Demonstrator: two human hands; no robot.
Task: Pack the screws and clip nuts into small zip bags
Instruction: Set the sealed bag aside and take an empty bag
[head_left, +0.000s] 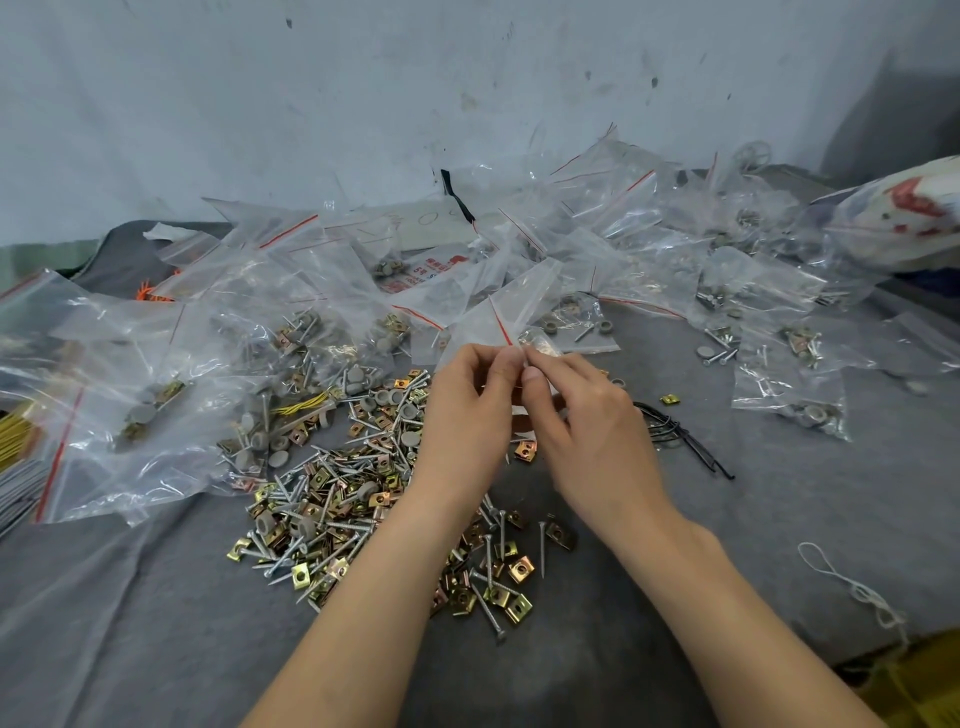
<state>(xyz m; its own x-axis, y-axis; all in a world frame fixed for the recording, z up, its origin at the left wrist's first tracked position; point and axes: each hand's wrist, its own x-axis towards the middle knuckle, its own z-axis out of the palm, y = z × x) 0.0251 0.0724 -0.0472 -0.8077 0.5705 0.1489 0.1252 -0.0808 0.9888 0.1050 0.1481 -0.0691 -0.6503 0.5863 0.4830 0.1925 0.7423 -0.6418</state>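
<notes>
The left hand (467, 410) and the right hand (587, 431) both pinched the edge of one small zip bag (498, 312) between thumbs and fingertips, and the bag stuck up above the hands. Under the hands lay a big heap of silver screws (542, 551) and gold clip nuts (521, 569) on the grey cloth (156, 623). Many filled bags (270, 332) lay behind the heap near the wall, and some black ties (675, 431) lay just beside the right hand.
</notes>
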